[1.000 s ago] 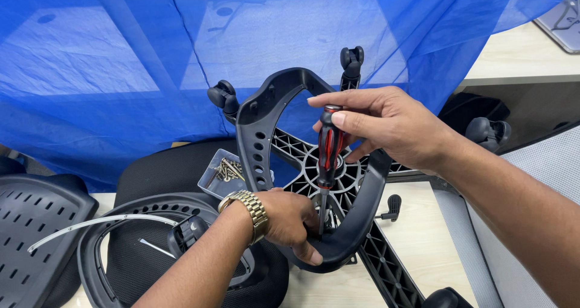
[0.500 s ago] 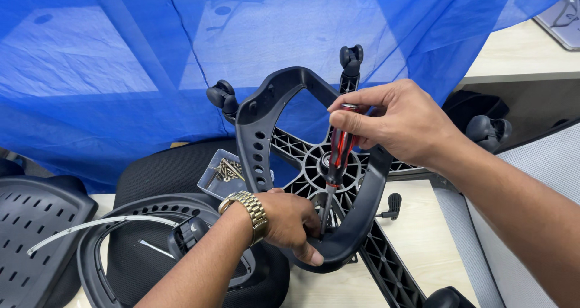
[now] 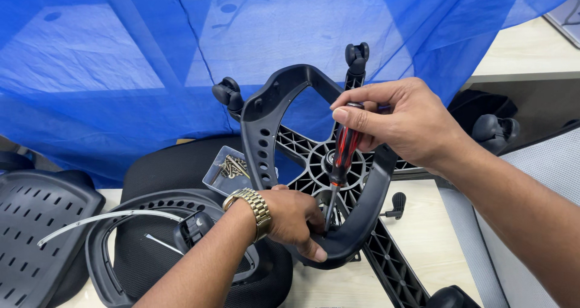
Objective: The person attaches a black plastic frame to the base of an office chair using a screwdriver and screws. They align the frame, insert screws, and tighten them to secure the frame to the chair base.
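My right hand (image 3: 403,122) grips the top of a red and black screwdriver (image 3: 340,163), which stands nearly upright with its tip down in the lower curve of a black plastic loop-shaped chair armrest (image 3: 261,124). My left hand (image 3: 293,219), with a gold watch (image 3: 252,203) on the wrist, clasps the armrest's lower end around the tip. Behind the armrest lies a black star-shaped chair base (image 3: 314,157) with castors (image 3: 356,54).
A small clear tray of screws (image 3: 228,169) rests on a black seat cushion (image 3: 175,163). A second armrest (image 3: 112,259) with a metal strip lies on a seat at lower left. A perforated black backrest (image 3: 36,223) is far left. Blue sheeting (image 3: 151,60) hangs behind.
My right hand has shifted slightly right and up on the screwdriver, fingers turning its handle. The left hand and the armrest have stayed in place.
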